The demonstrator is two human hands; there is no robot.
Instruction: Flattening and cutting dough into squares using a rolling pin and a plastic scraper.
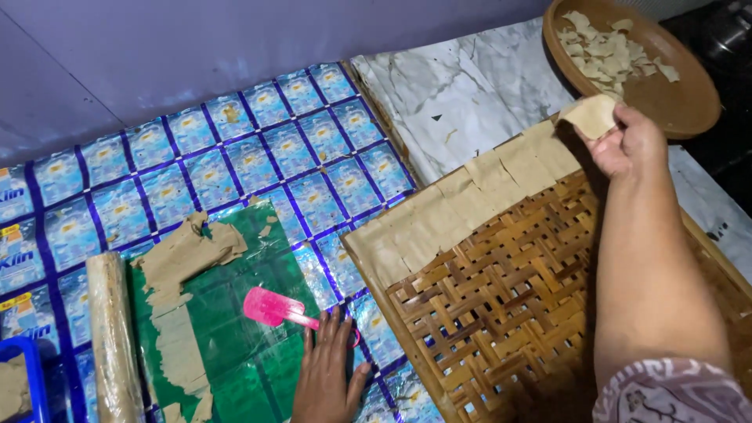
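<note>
Mid-laying: right hand (pixel 630 141) pinching a thin tan dough square (pixel 590 115) over the far corner of the woven bamboo tray (pixel 486 313) — next in the row. Left hand (pixel 327 376) spread flat beside the pink plastic scraper (pixel 272 307). Gentle, flat placement needed.

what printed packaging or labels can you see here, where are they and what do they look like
Mat of joined blue and silver printed sachet wrappers: spread over the floor at left and centre, a grid of small rectangles with dark blue borders.
Green shiny plastic sheet: on the mat by the left hand, rectangular, dough scraps on it.
No signs or screens in view.
</note>
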